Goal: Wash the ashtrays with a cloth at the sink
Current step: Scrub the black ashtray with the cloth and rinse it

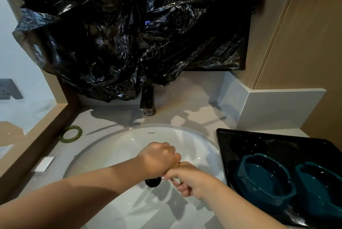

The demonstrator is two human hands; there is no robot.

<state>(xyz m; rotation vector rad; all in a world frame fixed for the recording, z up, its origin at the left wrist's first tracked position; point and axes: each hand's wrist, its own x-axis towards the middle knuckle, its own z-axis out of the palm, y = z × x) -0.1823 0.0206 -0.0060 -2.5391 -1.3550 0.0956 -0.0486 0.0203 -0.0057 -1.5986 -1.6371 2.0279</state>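
Both hands closed over the white sink (103, 147) at lower centre: left hand (159, 158) fisted, right hand (187, 180) fisted just beside it, a twisted cloth (175, 166) barely showing between them, apparently being wrung above the drain (152, 182). 2 teal ashtrays (262, 180) side by side on a black tray (240, 140) on the worktop (194, 99), lower right. Nearer the right hand; next reach probably rightward, over the basin rim.
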